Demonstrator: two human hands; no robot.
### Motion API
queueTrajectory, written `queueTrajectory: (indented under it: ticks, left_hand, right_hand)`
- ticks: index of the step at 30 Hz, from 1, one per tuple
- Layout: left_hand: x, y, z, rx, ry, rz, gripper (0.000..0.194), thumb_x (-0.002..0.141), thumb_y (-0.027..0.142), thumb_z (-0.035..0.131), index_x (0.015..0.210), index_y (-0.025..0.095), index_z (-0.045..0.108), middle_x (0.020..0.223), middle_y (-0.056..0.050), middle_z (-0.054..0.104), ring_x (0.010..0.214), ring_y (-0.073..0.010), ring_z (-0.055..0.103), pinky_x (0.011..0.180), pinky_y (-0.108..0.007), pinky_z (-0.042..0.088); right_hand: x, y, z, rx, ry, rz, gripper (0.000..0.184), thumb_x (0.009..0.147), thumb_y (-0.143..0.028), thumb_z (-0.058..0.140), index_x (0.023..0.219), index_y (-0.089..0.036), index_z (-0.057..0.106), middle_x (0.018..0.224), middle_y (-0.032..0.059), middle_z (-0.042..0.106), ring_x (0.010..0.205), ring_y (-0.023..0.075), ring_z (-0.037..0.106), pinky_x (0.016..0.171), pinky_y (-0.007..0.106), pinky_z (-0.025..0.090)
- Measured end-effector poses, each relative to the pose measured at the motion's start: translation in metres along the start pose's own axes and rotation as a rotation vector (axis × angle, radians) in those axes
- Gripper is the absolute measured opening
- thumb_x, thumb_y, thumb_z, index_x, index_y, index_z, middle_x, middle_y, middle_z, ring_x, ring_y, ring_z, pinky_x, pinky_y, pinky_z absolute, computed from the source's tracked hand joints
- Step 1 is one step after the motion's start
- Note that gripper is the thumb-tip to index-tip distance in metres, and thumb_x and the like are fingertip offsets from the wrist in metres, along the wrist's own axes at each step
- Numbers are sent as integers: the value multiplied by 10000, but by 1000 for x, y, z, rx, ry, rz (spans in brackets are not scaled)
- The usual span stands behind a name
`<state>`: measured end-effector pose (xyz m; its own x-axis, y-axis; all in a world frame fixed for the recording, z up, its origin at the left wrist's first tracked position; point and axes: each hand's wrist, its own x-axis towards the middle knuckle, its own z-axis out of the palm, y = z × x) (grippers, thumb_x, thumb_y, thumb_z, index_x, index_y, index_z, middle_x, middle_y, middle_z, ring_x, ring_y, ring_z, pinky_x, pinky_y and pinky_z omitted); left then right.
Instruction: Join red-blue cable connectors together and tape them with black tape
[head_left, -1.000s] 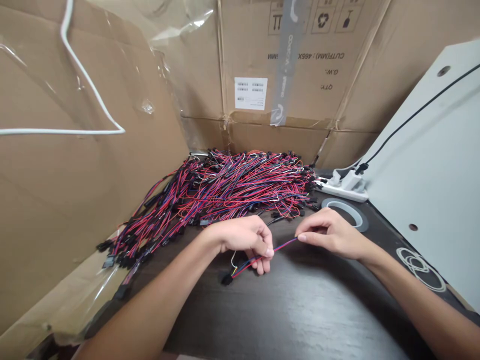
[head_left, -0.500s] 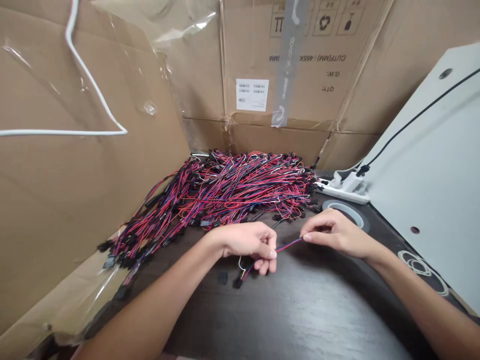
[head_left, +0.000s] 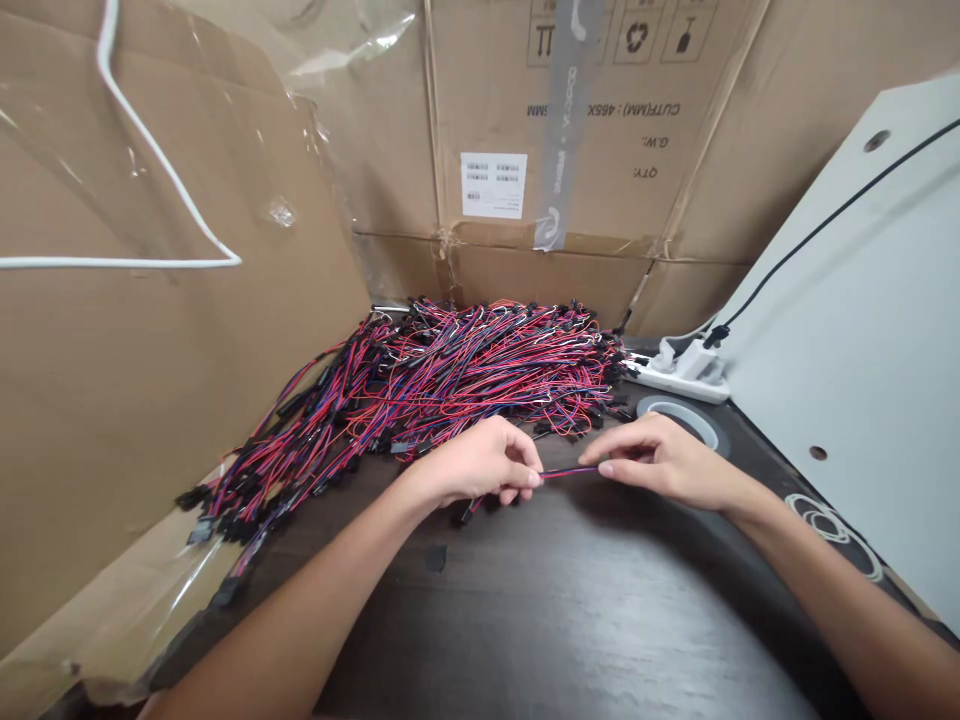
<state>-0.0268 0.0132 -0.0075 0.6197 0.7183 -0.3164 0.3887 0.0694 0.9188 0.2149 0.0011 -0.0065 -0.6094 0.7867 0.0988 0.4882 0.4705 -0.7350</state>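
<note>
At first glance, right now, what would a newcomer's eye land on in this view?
First, the sprawling pile of red, blue and black wires along the back of the dark table, before a cardboard box with upside-down print. Next, near the centre, a thin wire bundle running from the left hand to the right hand. A white power strip sits right of the pile.

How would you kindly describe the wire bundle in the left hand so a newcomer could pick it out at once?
On the dark table, find the tangled wire pile. In front of it, the red-and-dark wire bundle runs from the left hand to the right hand; unlike the pile's wires, it is held.
</note>
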Motion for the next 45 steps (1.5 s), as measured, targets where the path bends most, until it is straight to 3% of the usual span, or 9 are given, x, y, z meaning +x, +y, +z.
queueTrajectory:
  ticks: [4, 8, 15, 23, 33, 45]
  left_hand:
    - [2, 2, 1, 16, 85, 36, 89, 703, 143, 605, 750, 114, 675, 574, 14, 607, 407, -52, 443, 379, -168, 312]
    - [5, 4, 2, 16, 129, 101, 118, 698, 97, 594, 784, 119, 671, 558, 28, 600, 400, -50, 442, 389, -167, 329]
    - [4, 6, 2, 67, 139, 157, 110, 706, 103, 590, 762, 115, 684, 583, 21, 601, 421, -50, 434, 408, -174, 324]
    - [2, 8, 4, 147, 134, 109, 107, 698, 90, 564, 711, 125, 664, 519, 37, 561, 413, -53, 412, 425, -172, 316]
    - [1, 9, 3, 232, 152, 105, 184, 708, 115, 569, 781, 124, 737, 520, 30, 550, 431, -67, 424, 465, -190, 329]
    - [4, 0, 12, 233, 234, 118, 196, 708, 119, 548, 779, 124, 731, 517, 34, 550, 396, -71, 450, 432, -199, 335]
  right_hand:
    - [-2, 3, -4, 23, -4, -4, 232, 816, -218, 569, 937, -162, 758, 822, 27, 746, 682, 132, 632, 614, 201, 452]
    - [-3, 6, -5, 50, 24, 5, 232, 805, -224, 583, 939, -164, 763, 873, 40, 757, 747, 157, 678, 663, 209, 489]
    - [-3, 9, -6, 57, 37, 21, 219, 806, -252, 597, 916, -166, 765, 846, 42, 757, 721, 167, 678, 647, 224, 497]
    - [0, 4, 2, -12, 18, 21, 249, 824, -275, 552, 904, -165, 760, 807, 34, 746, 678, 166, 653, 607, 240, 471]
    - [4, 3, 11, -14, -57, 21, 244, 865, -312, 575, 935, -156, 749, 893, 54, 752, 774, 183, 678, 721, 260, 502]
    - [10, -14, 36, -177, 65, -55, 276, 919, -249, 474, 783, -157, 695, 663, 32, 663, 611, 145, 571, 621, 255, 405]
